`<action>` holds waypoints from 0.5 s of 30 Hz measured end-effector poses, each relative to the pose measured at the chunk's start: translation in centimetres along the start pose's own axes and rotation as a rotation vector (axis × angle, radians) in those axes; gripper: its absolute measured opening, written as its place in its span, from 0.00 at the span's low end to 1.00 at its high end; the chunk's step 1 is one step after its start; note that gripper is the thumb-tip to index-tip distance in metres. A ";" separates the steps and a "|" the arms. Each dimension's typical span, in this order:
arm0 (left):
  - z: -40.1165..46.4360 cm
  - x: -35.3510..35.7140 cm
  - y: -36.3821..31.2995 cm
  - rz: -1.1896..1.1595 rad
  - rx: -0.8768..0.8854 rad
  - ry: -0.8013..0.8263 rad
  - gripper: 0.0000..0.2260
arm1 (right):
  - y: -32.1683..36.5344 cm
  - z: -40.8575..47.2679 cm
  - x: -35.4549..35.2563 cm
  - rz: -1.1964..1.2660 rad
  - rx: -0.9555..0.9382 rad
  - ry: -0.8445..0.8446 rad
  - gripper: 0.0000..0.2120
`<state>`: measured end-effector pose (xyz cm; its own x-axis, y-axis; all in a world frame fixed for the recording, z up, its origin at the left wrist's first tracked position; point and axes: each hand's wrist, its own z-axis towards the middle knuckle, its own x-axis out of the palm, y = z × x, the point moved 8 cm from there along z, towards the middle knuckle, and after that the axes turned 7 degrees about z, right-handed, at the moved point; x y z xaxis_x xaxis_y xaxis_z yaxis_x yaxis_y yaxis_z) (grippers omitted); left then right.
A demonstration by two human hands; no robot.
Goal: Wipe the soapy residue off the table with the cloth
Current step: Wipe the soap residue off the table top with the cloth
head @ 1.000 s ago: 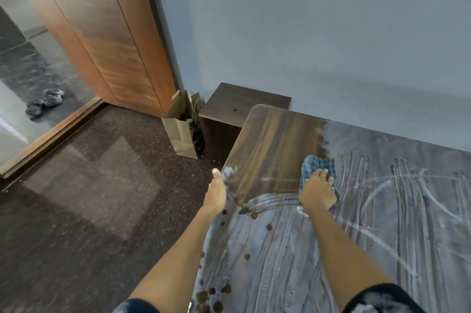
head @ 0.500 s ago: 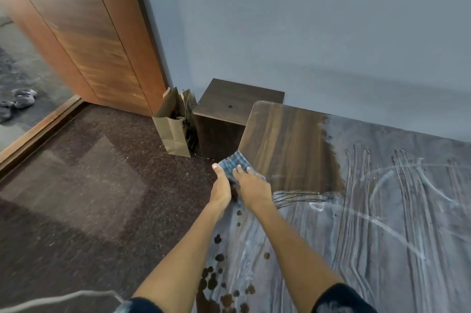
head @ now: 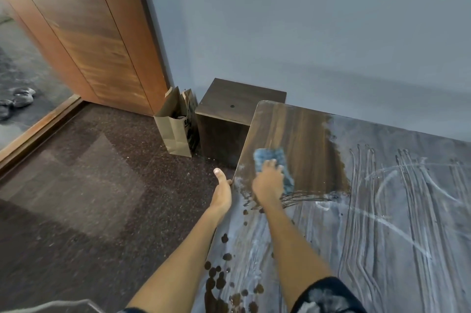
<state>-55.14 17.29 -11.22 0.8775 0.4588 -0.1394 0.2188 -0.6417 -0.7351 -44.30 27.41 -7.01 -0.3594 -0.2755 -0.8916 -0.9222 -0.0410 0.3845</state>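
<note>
A dark wooden table (head: 300, 134) fills the right half of the view. Its far left corner is wiped to bare wood; the rest carries streaky white soapy residue (head: 382, 210). A blue cloth (head: 270, 159) lies flat on the wiped part near the left edge. My right hand (head: 269, 181) presses down on the cloth's near end, fingers spread over it. My left hand (head: 222, 191) rests against the table's left edge, thumb up, holding nothing.
A brown paper bag (head: 177, 131) and a dark wooden box (head: 229, 121) stand on the floor by the table's far left corner. A wooden door (head: 84, 32) is at the left, a grey wall behind. Dark carpet (head: 89, 198) covers the floor.
My right hand with the cloth swept left to the table's edge beside my left hand, then moved back onto the table, a little right and farther away. The left hand stayed at the edge.
</note>
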 end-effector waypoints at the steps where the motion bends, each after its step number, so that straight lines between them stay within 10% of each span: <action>1: 0.0 0.1 -0.1 -0.003 0.011 0.001 0.47 | 2.1 -0.9 1.6 -0.043 -0.136 0.043 0.27; 7: -0.2 0.5 0.1 -0.030 0.031 -0.040 0.36 | 4.5 -3.0 3.4 -0.093 -0.491 0.235 0.23; 11: 1.9 1.0 2.4 0.029 -0.066 0.035 0.63 | -2.4 0.2 -1.2 -0.043 -0.246 0.076 0.22; 15: 4.3 1.7 4.7 0.080 -0.082 0.098 0.66 | -11.7 1.0 -5.9 0.023 0.165 -0.078 0.27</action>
<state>-54.44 17.75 -17.79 0.9301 0.3444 -0.1275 0.1767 -0.7241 -0.6667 -31.53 30.42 -6.51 -0.3848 -0.1989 -0.9013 -0.9222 0.1248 0.3661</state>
